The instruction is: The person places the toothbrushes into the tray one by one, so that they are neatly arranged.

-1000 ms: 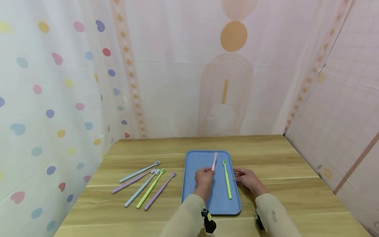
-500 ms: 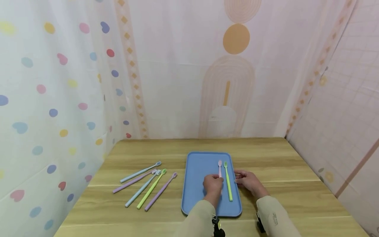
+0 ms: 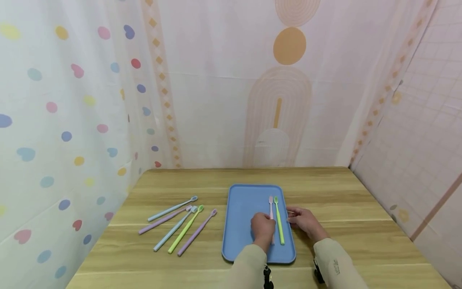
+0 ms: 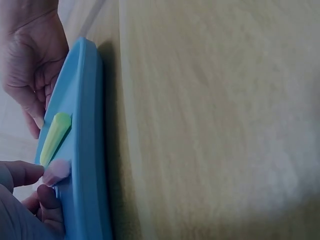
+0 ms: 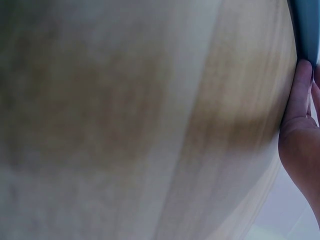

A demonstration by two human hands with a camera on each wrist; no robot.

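My left hand (image 3: 262, 228) is over the blue tray (image 3: 238, 200), pinching a pink toothbrush (image 3: 271, 206) by its handle between thumb and finger. The handle's end shows below the hand, and the middle is hidden behind it. Just to its right, a green toothbrush (image 3: 279, 224) lies on the tray, roughly parallel. In the left wrist view, the handle ends of the pink toothbrush (image 4: 58, 171) and the green toothbrush (image 4: 57, 132) are close together. My right hand (image 3: 306, 224) touches the tray's right edge with its fingertips; in the right wrist view, one finger extends along the tray's side (image 5: 306, 30).
Left of the tray, several toothbrushes lie fanned on the wooden table (image 3: 325, 184): blue (image 3: 171, 209), purple (image 3: 164, 220), green (image 3: 185, 229) and another purple toothbrush (image 3: 196, 233). A patterned curtain (image 3: 216, 100) hangs behind the table and along its sides.
My left hand has moved right and nearer with the pink toothbrush, which has come down beside the green one and turned nearly parallel to it. My right hand stays at the tray's edge.
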